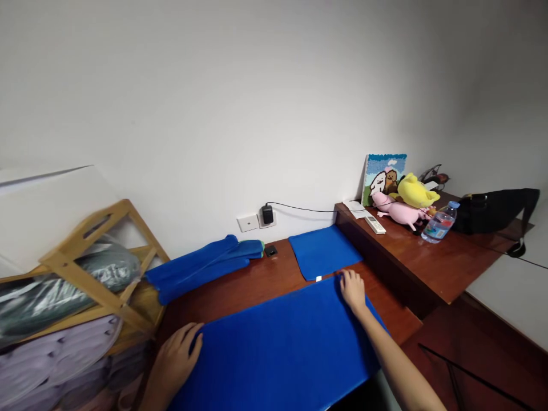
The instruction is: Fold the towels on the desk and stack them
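A large flat blue fabric panel (278, 342) lies across the front of the reddish-brown wooden desk, towards me. My left hand (177, 354) rests at its left edge, fingers stretched forward and thumb apart. On the far right corner of the panel lies my right hand (353, 292), its fingers slightly bent over the edge and not closed round it. Just beyond, a smaller blue fabric square (323, 251) lies flat, with a small white tag (318, 278) at its near edge. Folded blue fabric (205, 265) sits at the back left against the wall.
A wooden rack (128, 251) with bagged items stands on the left. The raised desk section (428, 257) holds plush toys (400, 212), a water bottle (440, 222), a remote (375, 224), a picture (382, 180) and a black bag (492, 211). A plugged charger (267, 214) trails a cable rightward.
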Available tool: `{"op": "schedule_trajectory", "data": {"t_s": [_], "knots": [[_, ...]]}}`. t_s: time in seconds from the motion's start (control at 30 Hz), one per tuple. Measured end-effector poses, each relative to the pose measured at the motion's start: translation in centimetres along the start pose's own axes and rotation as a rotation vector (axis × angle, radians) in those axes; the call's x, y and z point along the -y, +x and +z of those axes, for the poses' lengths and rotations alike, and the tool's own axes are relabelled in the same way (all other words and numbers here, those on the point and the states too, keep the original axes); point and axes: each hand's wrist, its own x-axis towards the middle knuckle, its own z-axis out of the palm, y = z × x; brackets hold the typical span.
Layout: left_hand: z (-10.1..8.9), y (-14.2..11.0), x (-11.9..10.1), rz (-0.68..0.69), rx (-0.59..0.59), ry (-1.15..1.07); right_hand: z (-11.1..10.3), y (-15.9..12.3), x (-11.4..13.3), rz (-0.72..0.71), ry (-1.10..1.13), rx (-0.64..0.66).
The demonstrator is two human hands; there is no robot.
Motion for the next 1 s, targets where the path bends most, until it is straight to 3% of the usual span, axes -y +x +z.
{"op": "schedule_trajectory", "data": {"t_s": [0.07,0.13,0.3,0.47,0.53,0.63,0.73,0.83,0.9,1.0], "knots": [[0.9,-1.6,0.3,-0.006,0.048,0.007,0.7,-2.0,1.3,-0.177,0.044,0.021],[1.7,-2.8,0.9,-0.043,0.093,0.02,1.2,-3.2,2.1,-0.237,0.066,0.085],[2.4,-3.0,1.7,-0.102,0.175,0.037,0.9,-2.3,2.4,-0.16,0.015,0.243],[2.1,-3.3,1.3,-0.146,0.178,0.019,-0.1,-2.0,3.5,-0.104,-0.048,0.274],[2.0,-4.0,1.6,-0.165,0.162,0.012,-0.3,-2.9,5.8,-0.112,-0.044,0.235],[1.7,-5.1,2.3,-0.177,0.158,0.01,0.0,-5.4,12.5,-0.307,0.07,0.203],[1.1,-5.6,2.5,-0.167,0.172,0.018,1.5,-8.4,21.0,-0.561,0.227,0.278],[0.6,-5.8,2.3,-0.158,0.173,0.042,3.5,-10.6,27.3,-0.665,0.287,0.386],[0.6,-5.8,2.3,-0.146,0.173,0.055,4.5,-11.0,28.8,-0.651,0.281,0.418],[0.9,-5.8,2.6,-0.13,0.177,0.056,4.9,-9.8,26.8,-0.573,0.249,0.404]]}}
